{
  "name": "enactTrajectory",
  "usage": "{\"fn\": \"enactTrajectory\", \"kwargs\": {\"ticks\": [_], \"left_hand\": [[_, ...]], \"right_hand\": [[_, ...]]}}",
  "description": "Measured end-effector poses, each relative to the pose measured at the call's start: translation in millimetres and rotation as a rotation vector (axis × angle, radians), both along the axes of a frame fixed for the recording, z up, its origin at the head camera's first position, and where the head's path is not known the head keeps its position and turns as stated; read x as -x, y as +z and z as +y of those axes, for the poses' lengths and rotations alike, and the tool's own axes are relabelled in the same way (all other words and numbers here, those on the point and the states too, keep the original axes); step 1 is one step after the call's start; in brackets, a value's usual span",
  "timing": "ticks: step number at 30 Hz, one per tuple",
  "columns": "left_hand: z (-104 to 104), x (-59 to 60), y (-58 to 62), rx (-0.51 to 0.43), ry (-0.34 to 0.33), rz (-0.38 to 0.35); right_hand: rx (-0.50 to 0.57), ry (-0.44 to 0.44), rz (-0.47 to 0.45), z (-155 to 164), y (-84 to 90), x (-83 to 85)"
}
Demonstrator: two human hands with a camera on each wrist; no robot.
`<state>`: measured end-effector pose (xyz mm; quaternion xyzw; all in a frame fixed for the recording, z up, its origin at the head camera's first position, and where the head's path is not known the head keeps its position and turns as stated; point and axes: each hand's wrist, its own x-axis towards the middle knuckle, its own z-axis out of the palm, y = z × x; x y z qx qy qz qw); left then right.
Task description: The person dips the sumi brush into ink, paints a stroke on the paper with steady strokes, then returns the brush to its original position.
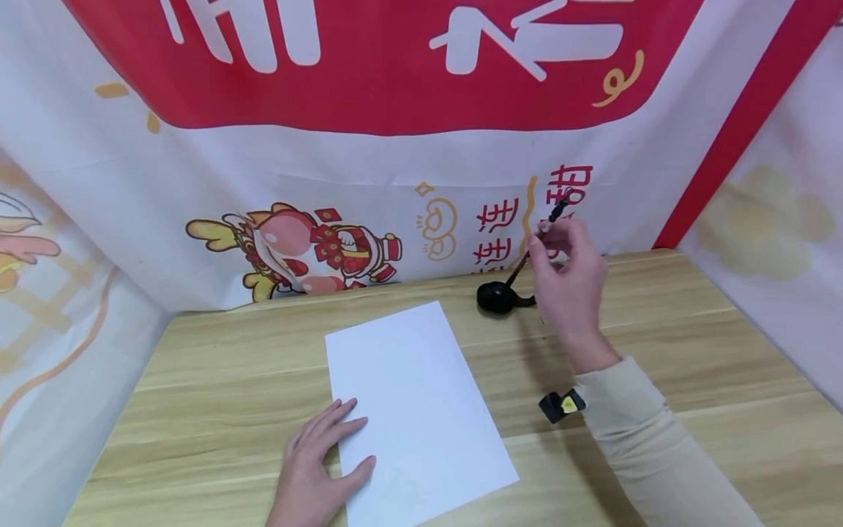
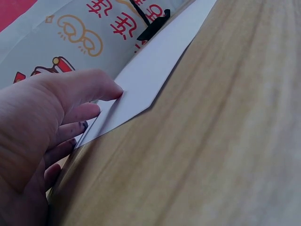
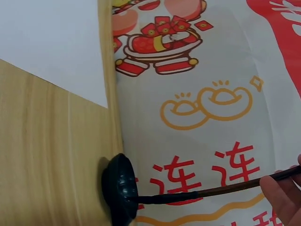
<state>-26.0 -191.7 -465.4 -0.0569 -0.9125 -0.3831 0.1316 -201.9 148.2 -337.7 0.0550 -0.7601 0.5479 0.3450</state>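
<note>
The bench (image 1: 217, 388) is finished in pale, streaked wood grain. A white sheet of paper (image 1: 415, 395) is laid flat on it, set at a slant. Near the back edge, to the right of the paper and apart from it, a small black dish (image 1: 494, 298) is placed.

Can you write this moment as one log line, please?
left hand: on white paper; right hand: holding brush; brush tip: at black dish; paper: blank
</note>
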Motion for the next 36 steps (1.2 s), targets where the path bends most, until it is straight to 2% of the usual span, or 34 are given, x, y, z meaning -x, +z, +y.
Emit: {"fn": "enactTrajectory", "kwargs": {"ticks": [3, 8, 17, 22, 32, 36], "left_hand": [[1.2, -0.9, -0.5, -0.005, -0.006, -0.012], [3.2, -1.7, 1.2, -0.010, -0.007, -0.041], [0.2, -1.2, 2.4, 0.007, -0.003, 0.001], [0.0, -0.8, 2.7, -0.005, 0.004, -0.002], [0.0, -0.5, 1.8, -0.003, 0.006, -0.007], [-0.1, -0.1, 0.7, 0.000, 0.001, -0.006]], "right_hand": [[-0.033, -0.007, 0.060, -1.5, -6.6, 2.2], [-0.062, -0.025, 0.089, -1.7, -13.3, 2.5], [-0.070, -0.003, 0.166, -5.8, -9.8, 2.9], [-0.091, -0.012, 0.215, -8.2, -6.0, 2.5], [-0.014, -0.023, 0.110, -10.1, -17.3, 2.2], [-0.005, -0.039, 0.114, -8.0, -18.3, -0.7]]}}
